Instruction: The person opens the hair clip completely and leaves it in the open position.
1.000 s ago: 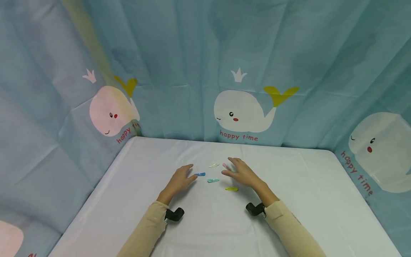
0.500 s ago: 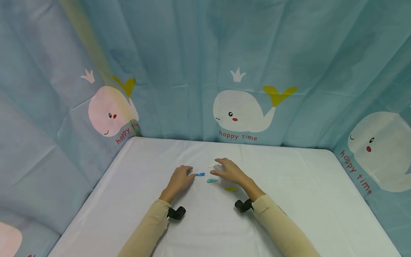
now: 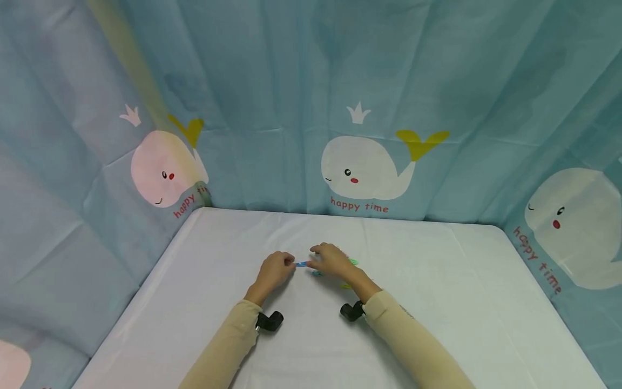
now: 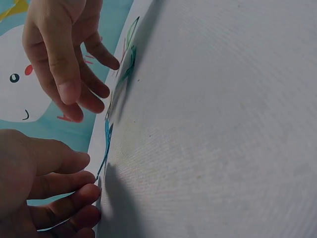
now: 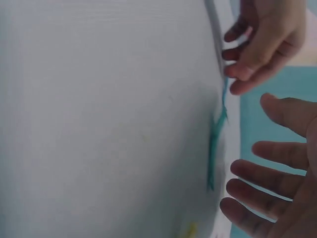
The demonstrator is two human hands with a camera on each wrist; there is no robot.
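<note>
Pinching one end of the blue hair clip (image 3: 301, 264) with the left grip (image 3: 274, 268), in the head view, at the middle of the white worktop (image 3: 447, 265). Holding the right grip (image 3: 334, 262) released, with loose fingers, right by the clip's other end; too close at the thumb to tell touch from gap. Set tightly around the right grip: a partly covered teal clip (image 3: 317, 273), a yellow clip (image 3: 345, 286) near the wrist and a green clip (image 3: 353, 261) on the outer side. Bounded beyond by the back edge, running along the whale-printed curtain (image 3: 262, 81); well apart from both side edges, with broad room to left and right.

From the left wrist, gathering the left fingertips at the lower end of the blue clip, seen nearly edge-on; impossible to tell whether raised or flat. Just above, hanging with relaxed right fingers near its upper end.

From the right wrist, spreading the right fingers beside the worktop's edge, apart from the blurred teal clip. Farther up, showing the left fingers bunched at the blue clip.
</note>
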